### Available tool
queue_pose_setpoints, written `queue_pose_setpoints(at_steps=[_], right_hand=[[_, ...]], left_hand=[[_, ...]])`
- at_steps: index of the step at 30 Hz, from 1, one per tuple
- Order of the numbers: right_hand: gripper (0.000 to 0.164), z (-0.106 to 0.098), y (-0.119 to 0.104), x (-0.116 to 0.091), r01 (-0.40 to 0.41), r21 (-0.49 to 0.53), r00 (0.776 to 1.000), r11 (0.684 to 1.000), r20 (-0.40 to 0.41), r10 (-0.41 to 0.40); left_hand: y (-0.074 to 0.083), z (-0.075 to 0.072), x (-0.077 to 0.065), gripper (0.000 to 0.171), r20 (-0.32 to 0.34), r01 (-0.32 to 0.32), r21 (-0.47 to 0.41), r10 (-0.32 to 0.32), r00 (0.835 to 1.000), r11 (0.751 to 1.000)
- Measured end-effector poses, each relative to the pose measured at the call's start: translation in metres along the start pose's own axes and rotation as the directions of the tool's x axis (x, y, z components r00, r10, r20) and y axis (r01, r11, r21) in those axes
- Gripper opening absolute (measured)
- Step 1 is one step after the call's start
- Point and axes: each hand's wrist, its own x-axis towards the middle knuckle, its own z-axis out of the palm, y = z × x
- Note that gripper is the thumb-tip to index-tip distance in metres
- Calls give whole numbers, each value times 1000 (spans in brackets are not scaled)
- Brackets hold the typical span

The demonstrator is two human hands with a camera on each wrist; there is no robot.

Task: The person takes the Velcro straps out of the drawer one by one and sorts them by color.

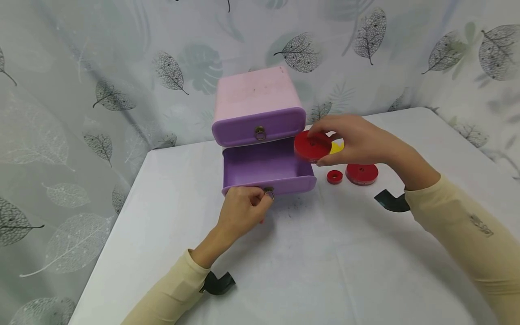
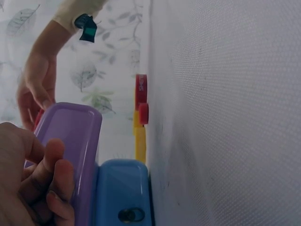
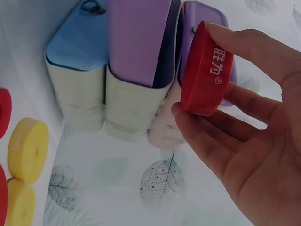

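My right hand holds a red roll of tape between thumb and fingers, over the right end of an open purple drawer. White lettering runs along the roll's edge in the right wrist view. No contents show in the visible part of the drawer. At the drawer's front, my left hand has its fingers curled at the ring pull, gripping it. Above stands a pink drawer unit with its purple front closed. A blue drawer sits below the open one in the left wrist view.
On the white table, another large red roll and a small red roll lie right of the drawers. Yellow rolls lie near them. A leaf-patterned curtain hangs behind. Dark bands stick out at both wrists.
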Motion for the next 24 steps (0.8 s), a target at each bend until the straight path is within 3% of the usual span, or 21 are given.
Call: queue_pose_setpoints(at_steps=[9,17,24], right_hand=[[48,-8,18,-18,-92,13,995,996,-33,92],[49,-12,34,-32,-143,-35,989,989,-50,141],[53,-15,46,-43,-227,-43,973,973,-42,225]], left_hand=[[1,1,0,32,1,-6,-1,6,1000,1000],[3,-1,0,31,0,2,12,-2,1000,1000],[2,0,0,31,-3,-5,9,5,1000,1000]])
